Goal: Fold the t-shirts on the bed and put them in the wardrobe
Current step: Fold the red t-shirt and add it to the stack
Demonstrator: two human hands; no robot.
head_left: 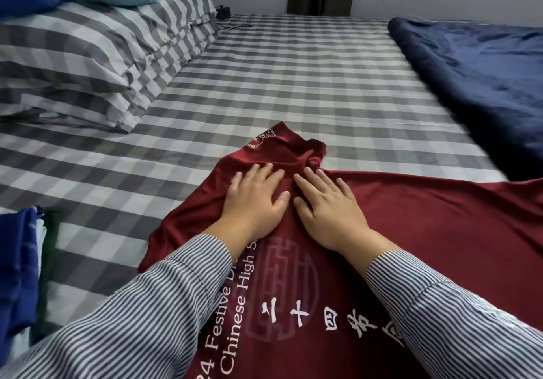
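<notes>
A dark red t-shirt (382, 231) with white lettering lies spread on the checked bed sheet (293, 85), near the bed's front edge, its far end bunched into wrinkles around a sleeve. Both hands lie flat on it side by side: the left hand (255, 199) and the right hand (329, 205) have straight, slightly spread fingers pressing the cloth and gripping nothing, apparently to smooth it before a fold. Striped sleeves (164, 296) cover both forearms. At the left edge sits a small stack of blue cloth (17, 261), possibly shirts already folded. Beyond lie checked pillows (88, 55) and, on the right, a navy quilt (476, 85).
</notes>
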